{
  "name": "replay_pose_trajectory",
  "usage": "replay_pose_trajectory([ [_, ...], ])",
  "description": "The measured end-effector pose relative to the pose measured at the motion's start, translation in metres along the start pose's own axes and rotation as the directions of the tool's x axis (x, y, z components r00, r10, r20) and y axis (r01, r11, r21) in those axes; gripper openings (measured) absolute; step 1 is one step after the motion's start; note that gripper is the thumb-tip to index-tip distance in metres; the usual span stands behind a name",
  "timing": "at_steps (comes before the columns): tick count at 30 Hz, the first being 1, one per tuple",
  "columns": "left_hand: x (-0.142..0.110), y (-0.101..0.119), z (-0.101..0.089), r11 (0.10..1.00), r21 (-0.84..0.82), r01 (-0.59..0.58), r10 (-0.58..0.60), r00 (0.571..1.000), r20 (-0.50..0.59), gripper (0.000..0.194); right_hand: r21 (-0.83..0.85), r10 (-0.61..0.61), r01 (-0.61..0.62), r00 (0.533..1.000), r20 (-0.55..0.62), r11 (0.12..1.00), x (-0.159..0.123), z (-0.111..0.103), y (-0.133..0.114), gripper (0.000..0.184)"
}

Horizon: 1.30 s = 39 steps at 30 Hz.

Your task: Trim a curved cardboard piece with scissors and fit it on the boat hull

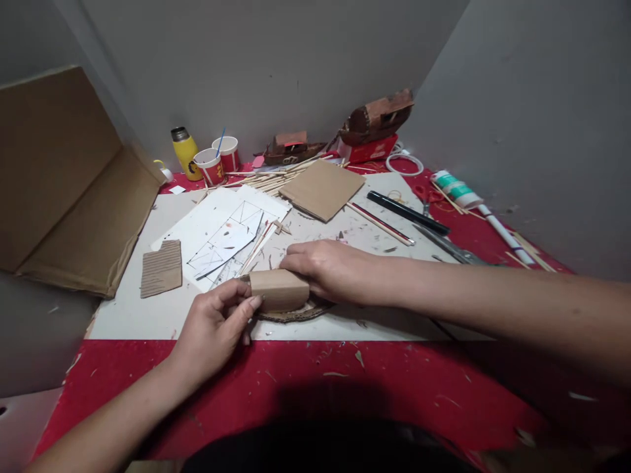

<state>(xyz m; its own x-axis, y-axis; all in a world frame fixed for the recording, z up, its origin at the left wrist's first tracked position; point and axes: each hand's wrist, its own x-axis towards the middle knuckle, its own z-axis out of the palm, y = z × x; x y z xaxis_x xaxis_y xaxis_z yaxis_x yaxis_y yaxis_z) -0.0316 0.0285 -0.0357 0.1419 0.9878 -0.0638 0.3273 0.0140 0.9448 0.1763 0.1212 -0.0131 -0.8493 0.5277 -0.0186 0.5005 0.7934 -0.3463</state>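
Observation:
Both my hands meet at a small bent cardboard piece near the front of a white board. My left hand pinches its left end with thumb and fingers closed. My right hand lies over its right end, fingers curled onto it. Under the piece lies a rounded corrugated cardboard shape, mostly hidden. Just beyond the hands lies a paper sheet with drawn lines.
A corrugated scrap lies left, a cardboard square and wooden sticks behind. Black pen, scissors and glue tube sit right. Yellow bottle, two cups, cardboard boat models stand at the wall. Large cardboard box far left.

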Motion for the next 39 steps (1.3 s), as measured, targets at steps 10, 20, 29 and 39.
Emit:
replay_pose_trajectory([
  [10,-0.002,-0.018,-0.002,0.9,0.274,-0.341,0.344,0.938,0.035,0.014,0.064,-0.084,0.086,0.996,-0.042,0.994,-0.007,0.019,0.009,0.024],
  [20,0.002,-0.035,0.014,0.886,0.319,-0.336,0.344,0.938,0.034,0.021,-0.021,-0.059,0.058,0.996,-0.061,0.998,-0.011,0.021,0.004,0.024],
  [29,0.002,-0.037,0.015,0.903,0.253,-0.348,0.337,0.937,0.085,0.019,0.034,-0.058,0.064,0.989,-0.134,0.997,-0.019,0.028,0.01,0.02],
  [39,-0.007,-0.03,0.029,0.882,0.388,-0.267,0.277,0.96,0.031,0.024,0.076,-0.055,0.072,0.977,-0.208,0.995,-0.032,0.031,0.009,0.019],
])
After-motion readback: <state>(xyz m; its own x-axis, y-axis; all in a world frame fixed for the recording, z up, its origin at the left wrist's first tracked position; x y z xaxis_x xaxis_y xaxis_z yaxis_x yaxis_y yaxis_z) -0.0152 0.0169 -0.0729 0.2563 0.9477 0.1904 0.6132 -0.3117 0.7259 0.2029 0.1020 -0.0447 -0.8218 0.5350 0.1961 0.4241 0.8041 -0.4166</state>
